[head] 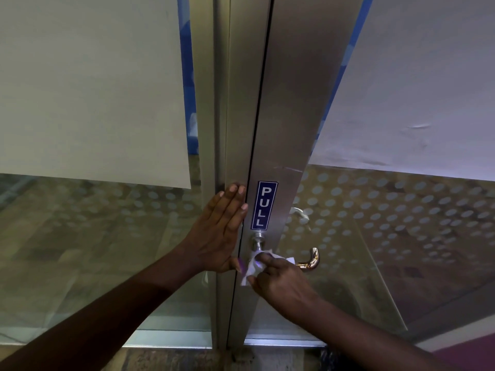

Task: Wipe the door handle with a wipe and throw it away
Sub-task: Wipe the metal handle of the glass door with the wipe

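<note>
A shiny metal lever door handle (310, 261) sticks out of the brushed-metal door stile, its curved tip free at the right. My right hand (281, 282) presses a white wipe (254, 266) around the handle's shaft near the round base (258, 241), fingers closed on the wipe. My left hand (219, 228) lies flat with fingers straight against the door frame just left of the handle, holding nothing. Most of the lever's middle is hidden under the wipe and my fingers.
A blue "PULL" sign (263, 204) sits on the stile above the handle. Glass panels with dotted film and white paper sheets (91, 87) flank the door. The metal frame post (214, 103) stands left of the door gap.
</note>
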